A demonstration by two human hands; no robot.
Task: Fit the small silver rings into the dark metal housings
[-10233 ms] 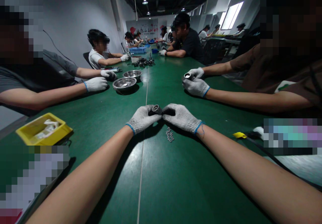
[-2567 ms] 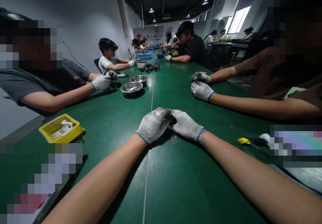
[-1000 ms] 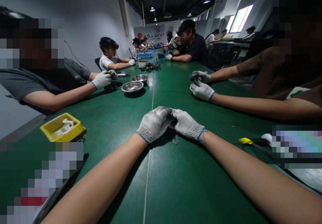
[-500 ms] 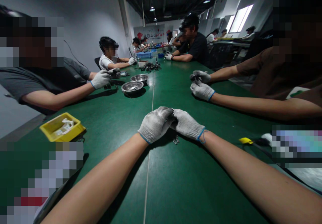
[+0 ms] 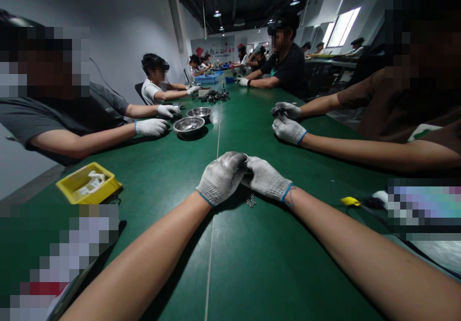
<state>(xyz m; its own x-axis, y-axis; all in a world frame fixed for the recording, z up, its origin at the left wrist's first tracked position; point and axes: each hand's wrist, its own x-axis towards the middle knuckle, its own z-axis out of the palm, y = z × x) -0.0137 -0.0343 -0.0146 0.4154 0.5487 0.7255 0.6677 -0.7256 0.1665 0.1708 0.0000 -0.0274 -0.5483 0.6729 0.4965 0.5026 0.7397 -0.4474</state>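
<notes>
Gloved left hand (image 5: 221, 179) and right hand (image 5: 269, 177) meet, fingers closed around a mostly hidden round-rimmed part (image 5: 246, 157); small metal rings (image 5: 251, 200) lie nearby. Apparently mid-fitting; next calls for steady fingertips.

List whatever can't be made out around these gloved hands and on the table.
All in the head view:
- Held part: mostly hidden by the left hand and right hand; only a bit of rim shows.
- Small rings: too small to tell whether they are threaded.
- Nearer metal bowl: contents too small to identify.
- Left forearm: cut off by the bottom edge.
</notes>
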